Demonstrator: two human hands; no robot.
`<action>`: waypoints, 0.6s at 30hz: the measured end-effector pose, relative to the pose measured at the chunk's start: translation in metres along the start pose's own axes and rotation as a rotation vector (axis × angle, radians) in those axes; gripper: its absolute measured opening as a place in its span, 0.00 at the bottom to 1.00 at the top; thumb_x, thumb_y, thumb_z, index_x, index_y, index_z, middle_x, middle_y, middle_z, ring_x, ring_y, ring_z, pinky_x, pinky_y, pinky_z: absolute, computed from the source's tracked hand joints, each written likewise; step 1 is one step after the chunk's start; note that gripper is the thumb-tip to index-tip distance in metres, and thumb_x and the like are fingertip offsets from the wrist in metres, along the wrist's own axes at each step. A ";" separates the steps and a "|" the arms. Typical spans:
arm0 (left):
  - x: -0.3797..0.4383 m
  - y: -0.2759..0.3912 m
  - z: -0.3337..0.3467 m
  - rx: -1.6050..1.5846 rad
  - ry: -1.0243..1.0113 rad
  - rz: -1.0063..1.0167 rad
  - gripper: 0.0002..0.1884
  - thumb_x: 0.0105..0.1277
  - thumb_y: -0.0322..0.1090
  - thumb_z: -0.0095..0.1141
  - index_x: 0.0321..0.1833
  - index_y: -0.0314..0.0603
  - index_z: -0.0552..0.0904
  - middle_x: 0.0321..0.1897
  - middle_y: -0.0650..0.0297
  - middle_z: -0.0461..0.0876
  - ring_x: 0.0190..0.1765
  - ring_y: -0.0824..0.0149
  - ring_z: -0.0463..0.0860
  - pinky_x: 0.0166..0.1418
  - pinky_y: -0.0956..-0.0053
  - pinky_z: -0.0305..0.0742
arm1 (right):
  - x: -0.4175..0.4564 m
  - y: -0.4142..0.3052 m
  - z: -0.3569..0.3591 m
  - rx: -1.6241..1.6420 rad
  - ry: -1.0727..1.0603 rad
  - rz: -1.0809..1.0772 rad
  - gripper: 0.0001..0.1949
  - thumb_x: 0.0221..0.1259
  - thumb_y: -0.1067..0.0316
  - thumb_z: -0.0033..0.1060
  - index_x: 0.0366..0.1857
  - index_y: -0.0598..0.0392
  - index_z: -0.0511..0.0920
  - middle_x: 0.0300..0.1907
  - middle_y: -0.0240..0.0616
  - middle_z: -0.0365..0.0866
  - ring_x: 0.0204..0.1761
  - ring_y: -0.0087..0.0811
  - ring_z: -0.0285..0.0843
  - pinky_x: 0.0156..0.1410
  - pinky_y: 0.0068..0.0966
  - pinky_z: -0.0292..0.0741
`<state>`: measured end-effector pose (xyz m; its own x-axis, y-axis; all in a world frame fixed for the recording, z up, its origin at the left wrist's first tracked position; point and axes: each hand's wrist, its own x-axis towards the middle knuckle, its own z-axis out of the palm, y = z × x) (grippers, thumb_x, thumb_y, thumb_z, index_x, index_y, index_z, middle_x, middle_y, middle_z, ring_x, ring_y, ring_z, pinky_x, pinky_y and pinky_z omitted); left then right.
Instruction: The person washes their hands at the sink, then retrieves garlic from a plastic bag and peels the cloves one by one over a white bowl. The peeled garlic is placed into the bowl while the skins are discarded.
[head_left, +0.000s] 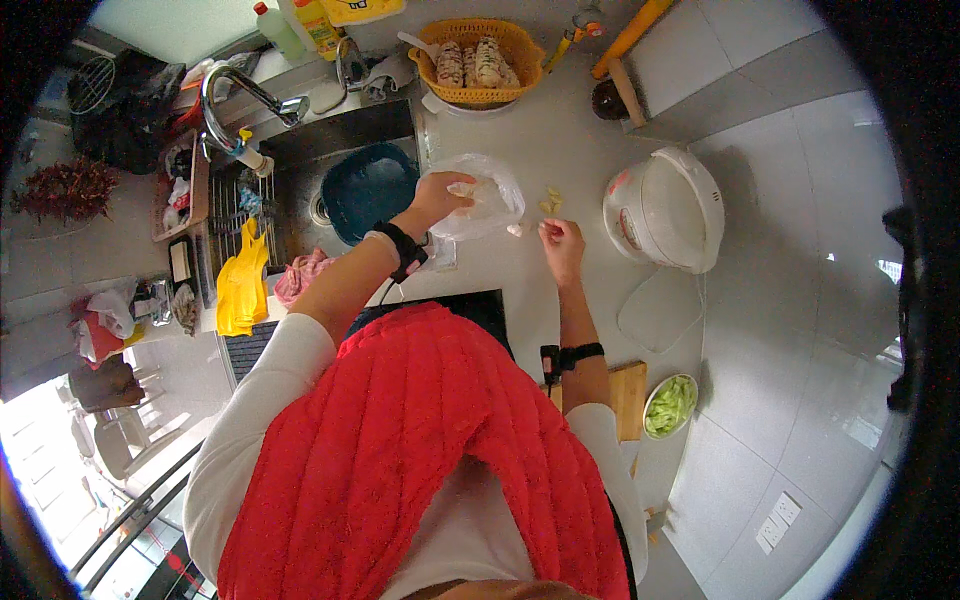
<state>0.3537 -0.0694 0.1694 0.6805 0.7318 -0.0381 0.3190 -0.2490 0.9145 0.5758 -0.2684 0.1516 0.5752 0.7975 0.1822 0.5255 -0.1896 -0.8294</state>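
Observation:
My left hand (444, 196) reaches over a clear plastic bag (491, 202) on the counter, its fingers at the bag's opening; whether they hold anything is too small to tell. To the right, my right hand (562, 244) has its fingertips drawn together near the counter, perhaps with a small pale piece between them, which I cannot settle. A small white piece, apparently garlic (514, 230), lies between the bag and my right hand. Just beyond my right hand sit several small yellowish pieces (551, 201), which look like peeled garlic cloves.
Left of the bag is a sink with a dark blue basin (371, 193) and a chrome faucet (217, 112). A yellow basket (480, 94) of wrapped rolls stands at the back. A white rice cooker (664, 210), wooden cutting board (628, 397) and bowl of sliced green vegetable (671, 406) are right.

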 end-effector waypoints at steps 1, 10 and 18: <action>0.000 0.005 0.000 -0.086 -0.036 -0.092 0.16 0.60 0.26 0.63 0.52 0.34 0.83 0.40 0.58 0.87 0.40 0.67 0.86 0.43 0.74 0.83 | 0.003 -0.018 0.004 0.101 -0.015 0.049 0.09 0.53 0.70 0.69 0.38 0.56 0.81 0.36 0.38 0.83 0.36 0.33 0.82 0.45 0.29 0.79; -0.004 0.041 -0.007 -0.384 -0.086 -0.234 0.17 0.67 0.31 0.59 0.56 0.32 0.81 0.49 0.58 0.84 0.50 0.70 0.82 0.55 0.76 0.78 | 0.042 -0.102 0.064 0.468 -0.199 0.165 0.13 0.59 0.70 0.67 0.45 0.63 0.81 0.36 0.35 0.85 0.36 0.22 0.81 0.44 0.18 0.78; -0.018 0.064 -0.031 -0.548 -0.185 -0.283 0.18 0.67 0.36 0.61 0.54 0.30 0.82 0.44 0.60 0.86 0.47 0.71 0.82 0.53 0.77 0.77 | 0.043 -0.118 0.068 0.417 -0.249 0.075 0.10 0.58 0.69 0.69 0.40 0.63 0.83 0.35 0.37 0.86 0.34 0.23 0.83 0.42 0.19 0.79</action>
<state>0.3416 -0.0790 0.2412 0.7373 0.5881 -0.3324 0.1533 0.3337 0.9302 0.4959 -0.1729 0.2209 0.4078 0.9127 0.0247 0.1633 -0.0463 -0.9855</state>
